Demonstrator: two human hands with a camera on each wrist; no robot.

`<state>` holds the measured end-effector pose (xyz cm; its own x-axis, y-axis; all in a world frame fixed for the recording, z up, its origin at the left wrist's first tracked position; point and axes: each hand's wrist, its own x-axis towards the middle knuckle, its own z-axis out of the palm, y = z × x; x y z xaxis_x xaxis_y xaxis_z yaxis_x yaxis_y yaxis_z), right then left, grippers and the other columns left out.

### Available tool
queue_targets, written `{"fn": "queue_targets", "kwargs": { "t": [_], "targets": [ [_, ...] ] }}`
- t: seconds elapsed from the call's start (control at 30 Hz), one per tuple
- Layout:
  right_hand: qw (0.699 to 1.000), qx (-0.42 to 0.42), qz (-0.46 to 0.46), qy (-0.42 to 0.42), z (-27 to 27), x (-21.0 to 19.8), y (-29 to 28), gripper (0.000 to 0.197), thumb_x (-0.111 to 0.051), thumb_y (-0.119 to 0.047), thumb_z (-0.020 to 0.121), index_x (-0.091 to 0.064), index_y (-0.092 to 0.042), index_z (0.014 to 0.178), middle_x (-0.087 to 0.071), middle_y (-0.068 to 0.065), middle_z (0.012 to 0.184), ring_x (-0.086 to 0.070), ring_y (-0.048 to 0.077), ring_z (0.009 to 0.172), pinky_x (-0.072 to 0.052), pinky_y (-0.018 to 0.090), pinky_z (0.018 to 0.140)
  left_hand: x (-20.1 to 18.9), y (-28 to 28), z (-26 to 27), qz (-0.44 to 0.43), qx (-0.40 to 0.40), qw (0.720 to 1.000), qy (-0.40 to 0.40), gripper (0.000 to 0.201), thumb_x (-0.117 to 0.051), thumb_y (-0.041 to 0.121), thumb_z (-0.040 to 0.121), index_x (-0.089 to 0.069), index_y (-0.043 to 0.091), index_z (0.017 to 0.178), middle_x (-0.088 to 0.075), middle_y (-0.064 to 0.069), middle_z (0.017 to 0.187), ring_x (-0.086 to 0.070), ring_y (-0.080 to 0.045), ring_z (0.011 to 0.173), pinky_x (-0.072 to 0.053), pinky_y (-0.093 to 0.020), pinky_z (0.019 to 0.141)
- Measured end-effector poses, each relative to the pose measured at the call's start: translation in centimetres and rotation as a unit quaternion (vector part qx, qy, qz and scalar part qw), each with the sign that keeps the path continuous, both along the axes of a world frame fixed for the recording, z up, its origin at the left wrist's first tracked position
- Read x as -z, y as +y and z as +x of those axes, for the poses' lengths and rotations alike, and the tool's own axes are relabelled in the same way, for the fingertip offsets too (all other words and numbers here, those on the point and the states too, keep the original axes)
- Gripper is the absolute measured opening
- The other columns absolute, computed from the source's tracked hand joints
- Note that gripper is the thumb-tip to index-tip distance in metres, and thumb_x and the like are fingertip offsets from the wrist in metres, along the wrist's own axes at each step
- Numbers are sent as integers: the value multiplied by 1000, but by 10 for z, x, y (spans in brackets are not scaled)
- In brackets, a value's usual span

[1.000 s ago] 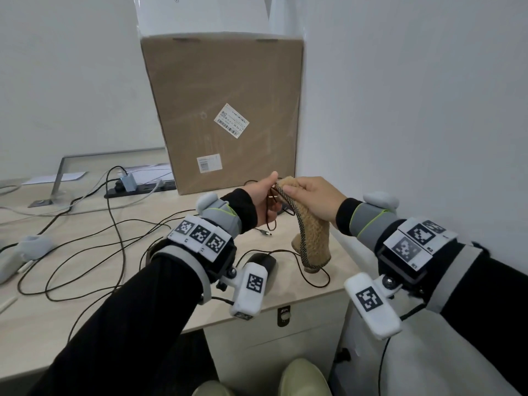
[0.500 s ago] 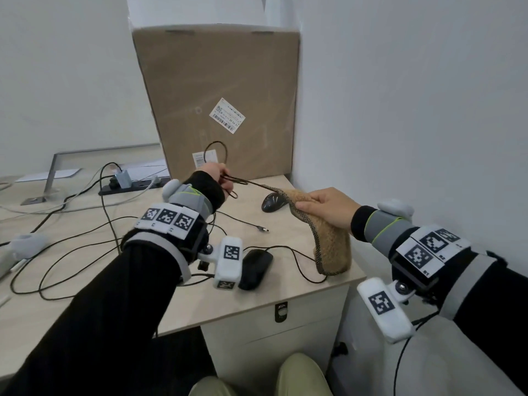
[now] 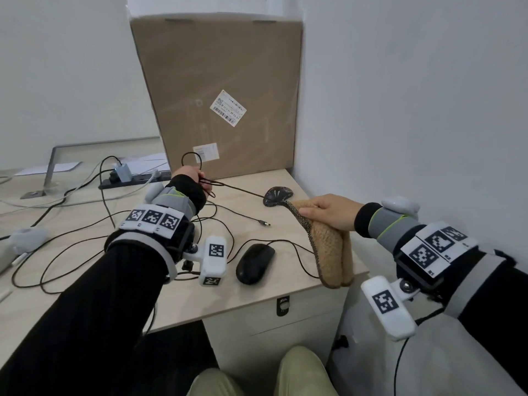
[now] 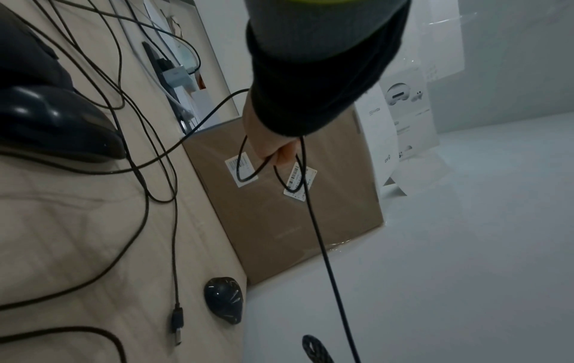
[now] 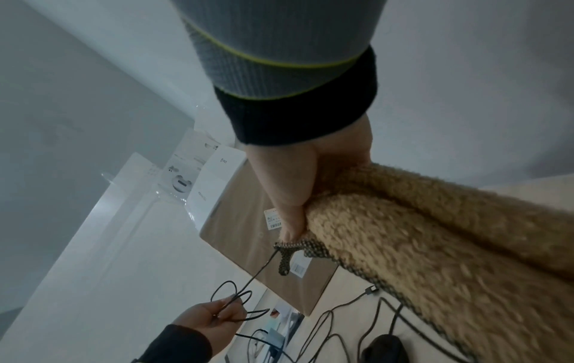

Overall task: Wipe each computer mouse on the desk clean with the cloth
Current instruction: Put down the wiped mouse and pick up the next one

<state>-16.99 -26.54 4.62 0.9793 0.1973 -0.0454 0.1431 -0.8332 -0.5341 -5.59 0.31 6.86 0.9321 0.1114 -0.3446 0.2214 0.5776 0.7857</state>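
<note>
My right hand (image 3: 331, 212) grips a folded tan fluffy cloth (image 3: 328, 252) above the desk's right corner, its lower end hanging down. A thin black cable (image 3: 237, 188) runs taut out of the cloth's fold to my left hand (image 3: 190, 174), which holds the cable's loose loops near the cardboard box. In the right wrist view the cable (image 5: 261, 267) enters the cloth (image 5: 434, 245) just under my thumb. A plain black mouse (image 3: 255, 262) lies on the desk between my arms. A patterned black mouse (image 3: 277, 195) sits behind the cloth, by the wall.
A tall cardboard box (image 3: 223, 90) stands at the back against the white wall. Loose cables and a USB plug (image 3: 264, 223) lie across the desk (image 3: 228, 298). A power strip (image 3: 128, 181) sits at the back left. The desk ends just right of the cloth.
My left hand has moved left and away from the right hand, and the cable now stretches out of the cloth. The right hand with the cloth has moved right and a little lower.
</note>
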Motion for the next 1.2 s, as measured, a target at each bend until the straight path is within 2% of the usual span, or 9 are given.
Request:
{"fn": "queue_targets", "kwargs": {
  "t": [0.2, 0.37, 0.5, 0.63, 0.73, 0.83, 0.93, 1.07, 1.2],
  "targets": [
    [1000, 5, 10, -22, -1, -5, -3, 43, -60, -36, 88, -37, -15, 58, -34, 3, 61, -33, 14, 58, -27, 25, 55, 13, 8, -2, 9, 4, 1000, 10, 36, -18, 6, 101, -35, 17, 71, -31, 6, 24, -23, -5, 16, -16, -6, 28],
    [923, -25, 355, 144, -4, -7, -10, 21, -42, 1, 94, -60, -3, 84, -68, 0, 71, -64, 8, 67, -50, 23, 71, 22, 21, -5, -2, 8, 1000, 24, 36, -20, 7, 101, -38, 17, 72, -30, 5, 24, -22, -6, 16, -15, -7, 27],
    [909, -23, 380, 172, -4, -13, -17, 22, -42, 4, 92, -62, 0, 96, -73, 0, 77, -68, 9, 72, -54, 17, 67, 23, 25, -9, 22, 2, 999, 27, 35, -19, 6, 100, -43, 17, 78, -31, 5, 25, -23, -7, 17, -17, -6, 29],
    [946, 108, 297, 73, 1, -8, -18, 20, -70, -22, 77, -68, -3, 82, -69, -2, 62, -61, 10, 62, -52, 19, 63, 27, 21, -17, 75, 11, 997, 30, 34, -18, 6, 99, -43, 16, 78, -37, 2, 34, -24, -8, 18, -21, -5, 31],
    [946, 207, 244, -61, 4, -8, -15, 35, -68, -31, 82, -57, -13, 54, -56, -11, 45, -51, -1, 45, -43, 11, 54, 26, 19, -20, 105, 1, 994, 39, 35, -20, 7, 99, -44, 15, 75, -37, -1, 54, -25, -9, 19, -21, -4, 32],
    [928, 247, 258, -101, 9, -6, -18, 33, -69, -33, 81, -60, -14, 56, -59, 5, 69, -53, 16, 67, -45, 29, 70, 25, 21, -23, 130, -3, 990, 49, 35, -25, 10, 101, -46, 15, 73, -36, -1, 53, -26, -9, 21, -21, -5, 32],
    [884, 243, 397, -45, 7, -5, -16, 17, -68, -18, 83, -62, -10, 68, -63, 9, 75, -60, 20, 70, -53, 33, 75, 27, 17, -30, 177, 23, 983, 43, 33, -34, 13, 101, -42, 15, 70, -41, 1, 36, -26, -7, 17, -23, -5, 30],
    [868, 225, 441, -22, 7, -3, -8, 14, -57, -5, 89, -58, -6, 75, -59, 7, 80, -57, 14, 71, -51, 27, 74, 39, -1, -50, 324, 145, 933, 60, 34, -45, 14, 97, -43, 12, 63, -42, 4, 27, -35, -6, 17, -33, -7, 30],
    [886, 233, 401, -5, 13, 5, -3, 15, -54, 0, 89, -61, -6, 76, -60, 11, 83, -58, 19, 74, -49, 36, 82, 53, -27, -68, 460, 260, 846, 69, 28, -62, 19, 89, -45, 10, 69, -47, -3, 58, -45, -10, 42, -38, -16, 40]
  ]
}}
